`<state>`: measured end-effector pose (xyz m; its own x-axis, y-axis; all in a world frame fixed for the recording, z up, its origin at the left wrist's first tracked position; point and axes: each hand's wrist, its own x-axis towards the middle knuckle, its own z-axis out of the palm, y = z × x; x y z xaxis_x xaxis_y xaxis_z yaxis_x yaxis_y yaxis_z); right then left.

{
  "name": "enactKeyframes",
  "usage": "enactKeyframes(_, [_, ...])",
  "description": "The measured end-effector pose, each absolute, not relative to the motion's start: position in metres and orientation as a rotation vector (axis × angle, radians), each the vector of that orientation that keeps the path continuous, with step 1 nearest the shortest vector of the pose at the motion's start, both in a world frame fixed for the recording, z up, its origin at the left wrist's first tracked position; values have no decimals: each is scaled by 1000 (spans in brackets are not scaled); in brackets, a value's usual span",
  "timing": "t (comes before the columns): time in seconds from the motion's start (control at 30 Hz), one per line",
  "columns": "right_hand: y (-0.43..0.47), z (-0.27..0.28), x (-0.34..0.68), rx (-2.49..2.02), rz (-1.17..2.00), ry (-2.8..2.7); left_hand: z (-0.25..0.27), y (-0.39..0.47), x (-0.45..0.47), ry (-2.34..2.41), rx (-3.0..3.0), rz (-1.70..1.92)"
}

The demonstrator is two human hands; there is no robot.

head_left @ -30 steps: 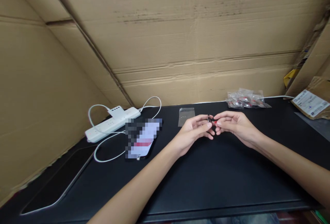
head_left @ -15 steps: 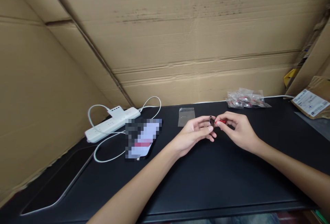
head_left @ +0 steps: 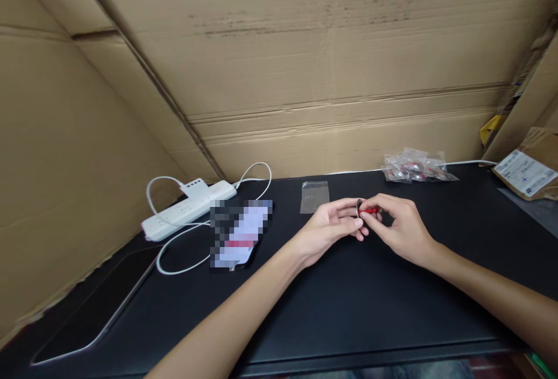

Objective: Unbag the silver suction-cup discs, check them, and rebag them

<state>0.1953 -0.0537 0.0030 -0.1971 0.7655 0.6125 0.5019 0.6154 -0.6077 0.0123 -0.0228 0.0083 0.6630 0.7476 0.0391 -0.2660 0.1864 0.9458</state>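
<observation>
Over the black table, my left hand pinches a small round piece between thumb and fingers. The piece is dark with a shiny metallic rim and stands on edge; its exact kind is too small to tell. Close against it on the right, my right hand grips a thin red piece between thumb and forefinger. The red piece reaches the round one, but I cannot tell whether they are joined. Fingers hide part of both. Behind my left hand lies a flat clear plastic bag.
Several clear bags with red and silver pieces lie at the back right, beside a labelled brown package. To the left are a blurred phone, a white power strip with cables, and a dark tablet-like slab. Cardboard walls enclose the table.
My right hand has shifted slightly left and turned, bringing the red piece up against the round piece. The round piece now shows more edge-on. My left hand has barely moved.
</observation>
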Motion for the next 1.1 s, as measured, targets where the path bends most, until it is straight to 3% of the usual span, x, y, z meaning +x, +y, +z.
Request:
enactKeyframes(0.5, [-56, 5, 195, -1089, 325, -1861, 3, -21, 13, 488, 1210, 803])
enactKeyframes(0.77, [-48, 0, 191, -1130, 1123, -1375, -3, -22, 14, 569, 1276, 832])
enactKeyframes(1.1, [-49, 3, 190, -1014, 1403, -1147, -4, -17, 13, 651, 1366, 908])
